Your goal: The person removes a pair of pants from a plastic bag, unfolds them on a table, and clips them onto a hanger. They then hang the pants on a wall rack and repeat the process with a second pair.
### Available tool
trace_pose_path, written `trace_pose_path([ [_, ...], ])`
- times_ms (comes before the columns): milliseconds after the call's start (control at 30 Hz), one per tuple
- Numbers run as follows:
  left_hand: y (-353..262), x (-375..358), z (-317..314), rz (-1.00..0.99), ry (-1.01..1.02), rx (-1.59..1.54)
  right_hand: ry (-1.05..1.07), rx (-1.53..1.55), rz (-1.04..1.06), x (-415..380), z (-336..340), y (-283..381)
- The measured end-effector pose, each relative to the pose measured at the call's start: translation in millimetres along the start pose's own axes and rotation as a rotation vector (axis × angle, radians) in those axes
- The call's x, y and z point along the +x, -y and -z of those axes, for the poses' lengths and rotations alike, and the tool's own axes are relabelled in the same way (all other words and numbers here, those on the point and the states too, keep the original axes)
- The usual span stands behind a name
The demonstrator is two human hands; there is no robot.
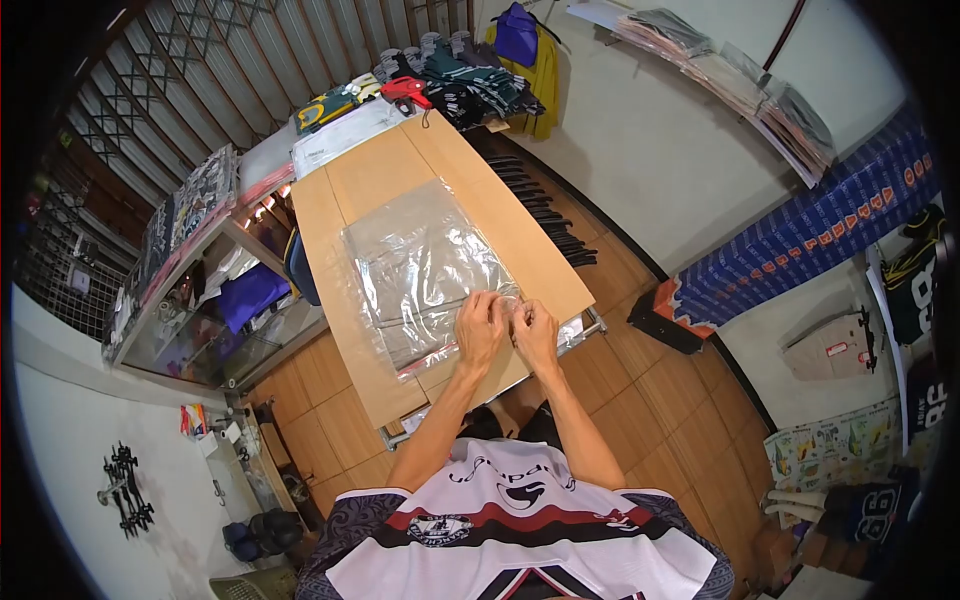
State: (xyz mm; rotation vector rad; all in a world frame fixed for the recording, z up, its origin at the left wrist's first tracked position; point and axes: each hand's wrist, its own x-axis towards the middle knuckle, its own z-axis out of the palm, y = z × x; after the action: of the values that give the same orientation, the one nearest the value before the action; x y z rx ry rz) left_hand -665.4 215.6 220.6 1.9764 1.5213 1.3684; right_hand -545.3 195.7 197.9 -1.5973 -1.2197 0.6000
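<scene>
A clear plastic bag [420, 270] lies flat on the wooden tabletop, its near edge showing a red strip. More clear plastic seems to lie under it. My left hand [482, 328] is closed at the bag's near right corner, fingers bent in a pinch. Close beside it, my right hand [536, 332] is also closed, with a bit of crinkled clear plastic between the two hands. Both sets of fingertips appear to grip this plastic, though the exact hold is small in view.
A red tape dispenser [404, 90] rests at the table's far end, near piled dark clothes [465, 75]. To the left stands a glass display case [190, 310]. On the right are a blue box [800, 215] against the wall and a shelf of packed bags [720, 75].
</scene>
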Motion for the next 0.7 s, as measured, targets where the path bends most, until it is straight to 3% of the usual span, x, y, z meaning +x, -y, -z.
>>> trace_pose_path([
  [133, -1, -3, 5, -0.017, 0.024, -0.013, 0.057, 0.118, -0.091, -2, 6, 7],
  [333, -6, -19, 24, -0.093, 0.062, 0.12, 0.098, -0.029, 0.021, -2, 13, 21],
  [700, 1, 1, 54, -0.041, 0.017, 0.098, 0.139, -0.168, -0.006, -6, 12, 30],
])
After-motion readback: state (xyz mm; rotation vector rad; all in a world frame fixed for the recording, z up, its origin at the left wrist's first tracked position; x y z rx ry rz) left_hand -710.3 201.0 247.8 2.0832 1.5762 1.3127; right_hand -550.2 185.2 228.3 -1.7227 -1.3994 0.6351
